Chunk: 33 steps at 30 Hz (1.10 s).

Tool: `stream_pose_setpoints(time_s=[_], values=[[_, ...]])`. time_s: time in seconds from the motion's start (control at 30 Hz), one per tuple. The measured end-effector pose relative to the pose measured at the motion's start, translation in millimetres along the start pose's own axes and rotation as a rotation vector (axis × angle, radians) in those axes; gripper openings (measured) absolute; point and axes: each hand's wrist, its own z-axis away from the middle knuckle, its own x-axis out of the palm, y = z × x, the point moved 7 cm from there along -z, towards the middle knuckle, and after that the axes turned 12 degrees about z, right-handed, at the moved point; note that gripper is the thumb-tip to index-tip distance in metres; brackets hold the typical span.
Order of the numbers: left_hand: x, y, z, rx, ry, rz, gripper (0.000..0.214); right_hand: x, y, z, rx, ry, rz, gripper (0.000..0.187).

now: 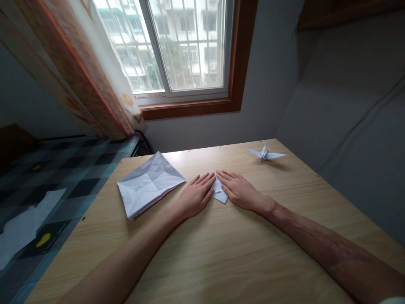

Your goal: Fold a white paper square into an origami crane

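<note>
A small folded piece of white paper (pixel 219 192) lies on the wooden table (pixel 221 253), mostly covered by my hands. My left hand (pixel 194 196) lies flat on its left side, fingers stretched out and close together. My right hand (pixel 238 189) presses flat on its right side, fingers extended toward the left hand. The fingertips of both hands nearly meet over the paper. Only the paper's lower corner and a strip between the hands show.
A stack of creased white paper sheets (pixel 148 183) lies left of my hands. A finished white paper crane (pixel 265 153) stands at the table's far right. A checkered bed (pixel 47 185) with white paper scraps sits left of the table. Window and curtain behind.
</note>
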Motion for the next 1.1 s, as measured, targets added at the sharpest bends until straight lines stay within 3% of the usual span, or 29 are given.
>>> stream_pose_setpoints(time_s=[0.13,0.53,0.9,1.0,1.1], values=[[-0.6,4.0,0.2,0.010,-0.037,-0.074,0.060,1.2,-0.8,1.1,0.014,-0.042,0.012,0.062],[-15.0,36.9,-0.1,0.258,0.100,-0.137,0.038,5.7,4.0,0.5,0.027,-0.071,0.007,0.061],[-17.4,42.7,4.3,0.369,0.146,-0.116,0.030,-11.8,12.4,-1.6,0.005,0.182,-0.065,0.043],[-17.0,43.4,6.5,0.399,0.146,-0.071,0.029,-13.2,10.3,-0.9,-0.031,0.193,-0.103,0.051],[-18.8,43.7,7.6,0.396,0.129,-0.023,0.030,-12.0,6.7,-1.3,-0.093,0.121,-0.117,0.059]])
